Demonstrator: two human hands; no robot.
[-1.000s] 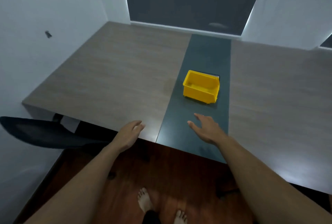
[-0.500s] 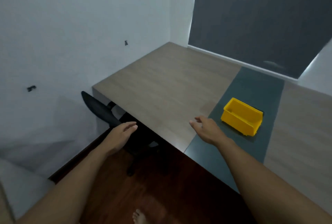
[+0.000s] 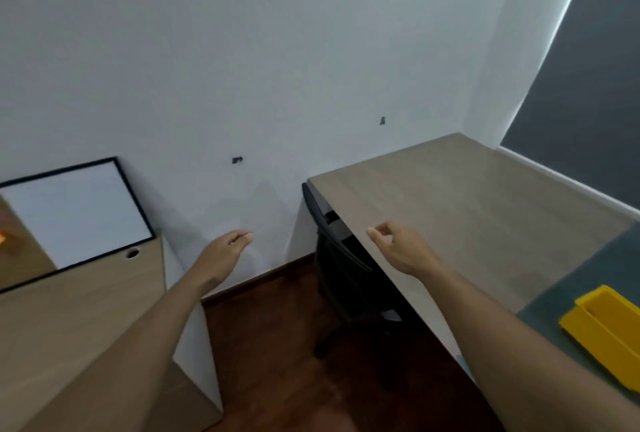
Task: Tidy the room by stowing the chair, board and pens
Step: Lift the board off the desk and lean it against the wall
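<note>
A black office chair (image 3: 341,258) stands tucked under the left end of the wooden desk (image 3: 460,203), only its back and base showing. A white board with a black frame (image 3: 74,215) leans against the wall on a low wooden cabinet (image 3: 86,320) at the left. A yellow bin (image 3: 604,326) sits on the desk's dark green strip at the right edge. No pens are visible. My left hand (image 3: 225,253) hovers empty between cabinet and chair. My right hand (image 3: 401,248) floats over the desk's near edge, fingers loosely apart, holding nothing.
A white wall with two small dark fixtures (image 3: 237,159) fills the background. Dark red wooden floor (image 3: 294,362) lies between cabinet and desk. A dark window blind (image 3: 588,85) is at the upper right. A brown object shows at the far left edge.
The view has swung left: the yellow bin slid to the right edge and the cabinet with the board came into sight. Both hands stayed raised and empty.
</note>
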